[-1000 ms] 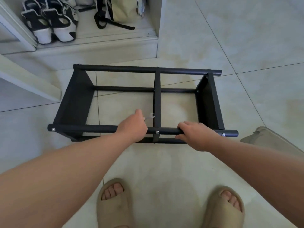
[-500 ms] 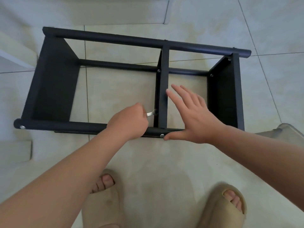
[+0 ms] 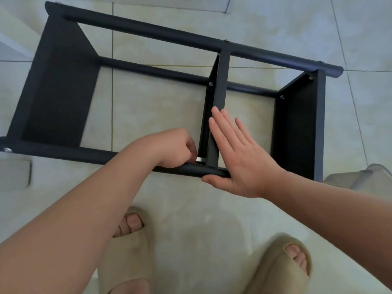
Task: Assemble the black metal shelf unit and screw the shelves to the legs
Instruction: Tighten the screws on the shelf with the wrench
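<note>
A black shelf unit was laid on its side on the tiled floor, and its middle shelf was taken as the reference for everything else. Far to the left of the middle shelf, the left shelf was seen standing on edge. A silver screw was visible at the left end of the near leg, the tube that ran along the front of the unit.

Just left of the middle shelf, where it met the near leg, the left hand was held with its fingers curled. A small silver tool was pinched in the fingertips against the joint. What the tool was seated on could not be made out.

Directly right of the middle shelf, the right hand was laid flat. Its fingers were kept straight against the shelf's right side, and the thumb was tucked under the near leg. Nothing was gripped by it.

Further right, the right shelf was seen on edge. A grey object lay beyond it at the edge of the view. Below the middle shelf, two beige sandals were worn on the feet.
</note>
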Action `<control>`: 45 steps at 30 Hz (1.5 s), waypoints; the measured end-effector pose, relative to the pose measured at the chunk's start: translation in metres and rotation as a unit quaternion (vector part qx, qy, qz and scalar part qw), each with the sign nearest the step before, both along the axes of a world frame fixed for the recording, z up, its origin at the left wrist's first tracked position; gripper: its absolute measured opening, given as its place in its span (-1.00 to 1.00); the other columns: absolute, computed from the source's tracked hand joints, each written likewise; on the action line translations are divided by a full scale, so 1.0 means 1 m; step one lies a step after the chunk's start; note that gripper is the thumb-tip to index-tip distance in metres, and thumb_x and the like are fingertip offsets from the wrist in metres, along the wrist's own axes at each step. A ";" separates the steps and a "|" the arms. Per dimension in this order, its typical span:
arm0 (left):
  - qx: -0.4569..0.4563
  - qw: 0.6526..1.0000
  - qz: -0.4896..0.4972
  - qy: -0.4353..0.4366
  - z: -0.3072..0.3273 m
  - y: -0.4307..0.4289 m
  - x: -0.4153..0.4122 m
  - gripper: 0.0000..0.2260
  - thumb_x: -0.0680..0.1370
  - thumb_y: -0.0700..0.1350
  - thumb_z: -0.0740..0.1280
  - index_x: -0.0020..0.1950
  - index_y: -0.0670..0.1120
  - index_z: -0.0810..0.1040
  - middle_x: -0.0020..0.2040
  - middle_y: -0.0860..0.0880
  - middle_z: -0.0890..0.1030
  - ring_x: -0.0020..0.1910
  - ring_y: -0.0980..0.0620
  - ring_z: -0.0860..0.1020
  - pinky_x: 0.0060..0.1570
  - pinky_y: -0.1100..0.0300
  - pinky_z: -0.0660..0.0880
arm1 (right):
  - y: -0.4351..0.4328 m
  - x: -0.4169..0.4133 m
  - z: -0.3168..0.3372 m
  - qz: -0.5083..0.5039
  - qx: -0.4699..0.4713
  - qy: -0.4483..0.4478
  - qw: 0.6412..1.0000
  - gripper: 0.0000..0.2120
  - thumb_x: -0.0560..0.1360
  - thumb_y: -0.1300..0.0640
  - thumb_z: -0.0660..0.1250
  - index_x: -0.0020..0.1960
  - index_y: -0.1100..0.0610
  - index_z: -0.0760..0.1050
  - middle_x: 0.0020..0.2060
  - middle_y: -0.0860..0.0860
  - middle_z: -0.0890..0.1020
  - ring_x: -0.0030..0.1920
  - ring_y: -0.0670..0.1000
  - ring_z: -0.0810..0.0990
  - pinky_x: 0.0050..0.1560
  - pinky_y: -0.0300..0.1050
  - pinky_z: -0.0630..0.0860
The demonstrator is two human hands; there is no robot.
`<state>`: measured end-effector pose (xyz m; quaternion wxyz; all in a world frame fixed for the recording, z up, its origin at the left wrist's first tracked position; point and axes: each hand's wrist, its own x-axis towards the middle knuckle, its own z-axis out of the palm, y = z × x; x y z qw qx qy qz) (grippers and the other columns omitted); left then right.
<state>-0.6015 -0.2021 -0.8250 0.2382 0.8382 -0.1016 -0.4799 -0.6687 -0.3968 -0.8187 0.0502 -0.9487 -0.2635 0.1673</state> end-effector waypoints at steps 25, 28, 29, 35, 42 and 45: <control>-0.223 0.894 0.352 0.162 -0.009 -0.005 0.001 -0.91 0.55 -0.17 0.43 0.02 -0.11 0.57 -0.22 -0.03 0.69 -0.29 0.11 0.68 -0.25 0.24 0.63 | 0.000 -0.003 -0.009 -0.027 0.057 -0.054 0.997 0.03 0.49 -0.43 0.10 0.63 0.31 -0.03 0.64 0.17 -0.06 0.64 0.16 -0.10 0.59 0.28 -0.01; -0.231 0.889 0.359 0.167 -0.009 -0.005 0.000 -0.85 0.55 -0.21 0.43 0.09 -0.18 0.57 -0.09 -0.13 0.70 -0.18 0.02 0.72 -0.20 0.18 0.65 | -0.001 -0.003 -0.008 -0.028 0.058 -0.050 0.997 0.03 0.48 -0.42 0.11 0.63 0.30 -0.03 0.64 0.17 -0.06 0.64 0.15 -0.11 0.59 0.27 0.00; -0.235 0.886 0.361 0.169 -0.009 -0.006 0.000 -0.87 0.55 -0.23 0.43 0.07 -0.19 0.58 -0.10 -0.15 0.69 -0.17 -0.01 0.72 -0.19 0.15 0.66 | -0.001 -0.003 -0.008 -0.029 0.059 -0.050 0.997 0.03 0.48 -0.42 0.11 0.63 0.30 -0.03 0.64 0.17 -0.06 0.64 0.15 -0.11 0.59 0.27 0.00; -0.261 0.868 0.397 0.146 -0.007 -0.005 0.000 -0.97 0.59 -0.25 0.37 0.00 -0.16 0.59 -0.23 -0.12 0.70 -0.16 -0.05 0.72 -0.18 0.12 0.67 | -0.001 -0.004 -0.010 -0.030 0.068 -0.056 0.996 0.03 0.48 -0.43 0.12 0.63 0.31 -0.01 0.64 0.17 -0.04 0.64 0.16 -0.08 0.59 0.27 0.03; -0.250 0.881 0.383 0.123 -0.007 -0.004 -0.002 -0.93 0.57 -0.23 0.40 0.04 -0.18 0.59 -0.28 -0.09 0.69 -0.21 -0.03 0.72 -0.17 0.10 0.67 | -0.002 -0.004 -0.011 -0.031 0.067 -0.055 0.996 0.03 0.48 -0.43 0.12 0.63 0.30 -0.01 0.64 0.16 -0.05 0.64 0.14 -0.09 0.59 0.27 0.03; -0.249 0.884 0.378 0.117 -0.006 -0.005 -0.003 -0.93 0.57 -0.21 0.40 0.03 -0.18 0.59 -0.30 -0.07 0.68 -0.24 -0.01 0.71 -0.15 0.10 0.67 | -0.001 -0.004 -0.010 -0.031 0.065 -0.054 0.996 0.03 0.48 -0.44 0.12 0.63 0.30 -0.01 0.64 0.16 -0.05 0.64 0.15 -0.09 0.59 0.27 0.03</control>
